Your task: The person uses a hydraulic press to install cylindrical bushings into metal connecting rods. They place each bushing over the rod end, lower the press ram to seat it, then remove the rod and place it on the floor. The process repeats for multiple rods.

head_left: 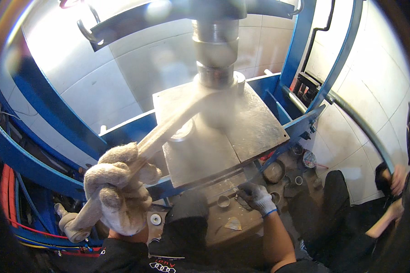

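My left hand, in a thick beige knitted glove, is closed around a long dusty metal arm. Its near end, rounded, sticks out below my fist; the far end reaches under the round steel ram of a press, where haze blurs the contact. Thick steel plates lie beneath it on the blue frame. My right hand, in a grey glove with dark fingers and a blue cuff, is low in front of the plates, above a brown surface with small parts. Its fingers are loosely bent and apart, with nothing visible in them.
A co-worker's hands are at the right, by the end of a long pipe lever. Metal rings and cups sit below the plates. Blue uprights flank the press. A ring-shaped part rests on the left plate.
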Demonstrator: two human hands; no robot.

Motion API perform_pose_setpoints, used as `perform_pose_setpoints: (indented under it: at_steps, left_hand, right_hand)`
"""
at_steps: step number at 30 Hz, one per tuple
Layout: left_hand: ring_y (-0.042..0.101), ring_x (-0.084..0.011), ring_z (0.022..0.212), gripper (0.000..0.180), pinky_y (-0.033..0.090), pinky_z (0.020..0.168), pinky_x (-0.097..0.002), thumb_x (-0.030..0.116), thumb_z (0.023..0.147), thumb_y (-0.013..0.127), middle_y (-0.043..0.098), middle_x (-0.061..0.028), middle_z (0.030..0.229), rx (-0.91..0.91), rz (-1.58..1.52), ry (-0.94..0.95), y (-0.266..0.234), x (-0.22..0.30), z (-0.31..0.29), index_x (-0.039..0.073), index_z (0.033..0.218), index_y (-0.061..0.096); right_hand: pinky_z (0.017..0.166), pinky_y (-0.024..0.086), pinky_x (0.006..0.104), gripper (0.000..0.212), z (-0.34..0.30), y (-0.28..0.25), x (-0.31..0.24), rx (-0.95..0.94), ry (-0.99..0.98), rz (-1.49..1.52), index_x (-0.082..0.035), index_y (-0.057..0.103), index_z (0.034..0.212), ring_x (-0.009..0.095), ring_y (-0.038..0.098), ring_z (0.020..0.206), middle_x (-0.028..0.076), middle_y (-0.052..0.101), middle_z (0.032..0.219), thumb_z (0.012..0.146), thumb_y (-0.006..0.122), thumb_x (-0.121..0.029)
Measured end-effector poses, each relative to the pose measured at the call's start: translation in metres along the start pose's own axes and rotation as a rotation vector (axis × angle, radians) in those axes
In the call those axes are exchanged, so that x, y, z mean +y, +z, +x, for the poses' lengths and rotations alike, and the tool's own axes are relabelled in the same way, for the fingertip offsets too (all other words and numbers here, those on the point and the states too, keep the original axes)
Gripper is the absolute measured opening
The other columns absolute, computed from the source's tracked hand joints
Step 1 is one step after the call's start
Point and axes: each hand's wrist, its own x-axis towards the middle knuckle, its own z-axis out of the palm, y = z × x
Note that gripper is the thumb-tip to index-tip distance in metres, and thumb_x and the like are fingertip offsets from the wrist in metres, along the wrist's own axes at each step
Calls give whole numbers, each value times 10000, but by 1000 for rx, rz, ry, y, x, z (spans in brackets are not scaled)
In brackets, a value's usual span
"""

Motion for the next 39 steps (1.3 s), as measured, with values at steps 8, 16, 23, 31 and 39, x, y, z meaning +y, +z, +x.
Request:
perform_pose_setpoints:
  at_steps: [8, 16, 23, 31, 39]
  left_hand:
    - [678, -280, 752, 345, 581, 534, -332, 353, 980, 619, 596, -291, 1199, -49, 5, 36, -7, -4, 2, 40, 1123, 593]
    - [694, -313, 825, 338, 613, 598, -362, 336, 978, 624, 588, -286, 1205, -12, 12, 45, -8, -5, -1, 34, 1126, 594]
    - [704, -333, 859, 321, 627, 621, -372, 313, 976, 627, 585, -280, 1215, 4, -65, 19, -3, -4, -1, 29, 1122, 594]
    - [704, -338, 855, 318, 631, 623, -376, 312, 979, 622, 583, -286, 1215, -17, -78, 34, -7, -6, 0, 27, 1117, 597]
    - [694, -324, 872, 321, 629, 648, -360, 316, 981, 621, 578, -282, 1221, -22, -69, 8, -1, -3, 0, 37, 1135, 591]
  right_hand:
    - [896, 559, 403, 399, 0, -4, -8, -3, 22, 8, -141, 709, 1177, 315, 707, 1013, 147, 734, 1095, 907, 687, -434]
    - [877, 567, 404, 400, -3, -6, -9, 8, 19, 45, -145, 705, 1180, 315, 711, 999, 144, 735, 1088, 908, 683, -437]
    - [909, 552, 421, 433, -1, -8, -8, -42, 37, 7, -188, 692, 1213, 323, 687, 1058, 112, 730, 1124, 920, 632, -502]
    - [907, 550, 427, 457, -1, -7, -8, -45, 28, 16, -182, 684, 1222, 341, 679, 1067, 127, 721, 1137, 917, 633, -519]
    - [908, 546, 439, 469, -2, -9, -8, -61, 36, -7, -157, 685, 1214, 359, 674, 1067, 145, 717, 1140, 913, 640, -514]
